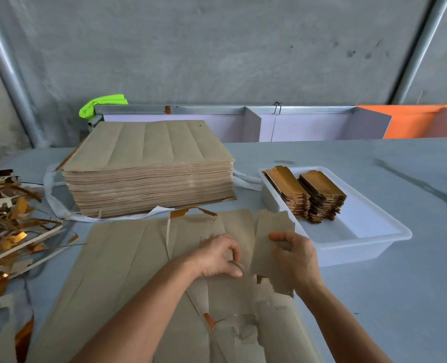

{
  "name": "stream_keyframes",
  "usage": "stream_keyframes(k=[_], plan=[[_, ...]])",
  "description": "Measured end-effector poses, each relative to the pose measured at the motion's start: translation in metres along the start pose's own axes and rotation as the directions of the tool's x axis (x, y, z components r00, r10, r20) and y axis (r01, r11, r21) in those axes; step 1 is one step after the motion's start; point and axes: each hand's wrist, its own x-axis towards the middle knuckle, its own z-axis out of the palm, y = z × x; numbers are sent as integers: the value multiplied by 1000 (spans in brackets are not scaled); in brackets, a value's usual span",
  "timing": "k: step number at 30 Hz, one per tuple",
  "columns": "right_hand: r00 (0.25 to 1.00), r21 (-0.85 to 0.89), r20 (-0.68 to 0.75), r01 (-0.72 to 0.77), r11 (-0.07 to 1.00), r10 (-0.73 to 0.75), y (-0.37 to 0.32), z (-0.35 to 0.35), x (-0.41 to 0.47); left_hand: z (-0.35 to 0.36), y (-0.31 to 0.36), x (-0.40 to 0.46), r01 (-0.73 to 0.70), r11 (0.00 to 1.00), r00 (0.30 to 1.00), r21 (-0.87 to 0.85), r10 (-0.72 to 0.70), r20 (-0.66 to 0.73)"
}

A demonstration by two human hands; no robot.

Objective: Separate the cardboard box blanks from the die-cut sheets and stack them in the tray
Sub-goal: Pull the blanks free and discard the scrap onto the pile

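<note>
Blank [270, 242] in right grip [294, 258]; left grip [218, 256] pinching sheet [128, 260].

Bench layout, as I stand at it

Nearest me, the die-cut sheet [128, 258] lies flat on the table [400, 258]; my left hand [218, 256] rests on it, my right hand [295, 258] holds a blank [269, 231] just beside. Behind the sheet: the sheet stack [149, 169]. Right of both: the tray [361, 231], two piles of blanks [306, 192] in it (far end). Far left: the offcut heap [10, 231].
</note>
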Motion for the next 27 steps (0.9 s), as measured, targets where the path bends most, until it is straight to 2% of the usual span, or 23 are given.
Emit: stream_keyframes(k=[3, 5, 6, 7, 10, 12, 14, 17, 19, 21, 23, 27], plan=[[985, -177, -37, 161, 971, -170, -11, -7, 0, -18, -1, -9, -24, 977, 999, -211, 13, -52], [961, -282, 90, 278, 918, -263, -19, -8, -2, -25, -2, -16, -82, 943, 993, -322, 48, -111], [947, -271, 185, 307, 912, -264, -24, -5, -5, -26, -2, -18, -103, 931, 989, -350, 60, -132], [932, -225, 271, 303, 926, -239, -28, -1, -7, -26, -2, -20, -121, 927, 986, -355, 70, -153], [907, -32, 410, 116, 993, -92, -40, 14, -20, -19, -1, -23, -192, 928, 959, -319, 109, -260], [900, -12, 433, 68, 998, -56, -40, 22, -24, -13, -2, -26, -212, 924, 933, -318, 95, -348], [890, -46, 450, 102, 994, -71, -39, 27, -26, -6, -5, -29, -202, 917, 898, -343, 33, -439], [955, -63, 297, 20, 998, 0, -34, 34, -22, 9, -11, -34, -101, 918, 834, -383, -132, -536], [980, 23, 184, -88, 996, 83, -31, 35, -20, 23, -18, -39, 11, 937, 861, -348, -186, -473], [983, 150, 133, -149, 977, 130, -30, 35, -19, 34, -24, -45, 87, 967, 893, -238, -181, -411], [984, 258, 60, -176, 950, 166, -31, 34, -19, 39, -26, -51, 83, 984, 900, -159, -142, -411], [984, 349, -19, -160, 923, 178, -36, 34, -16, 43, -21, -55, 101, 993, 932, 68, -70, -356]])
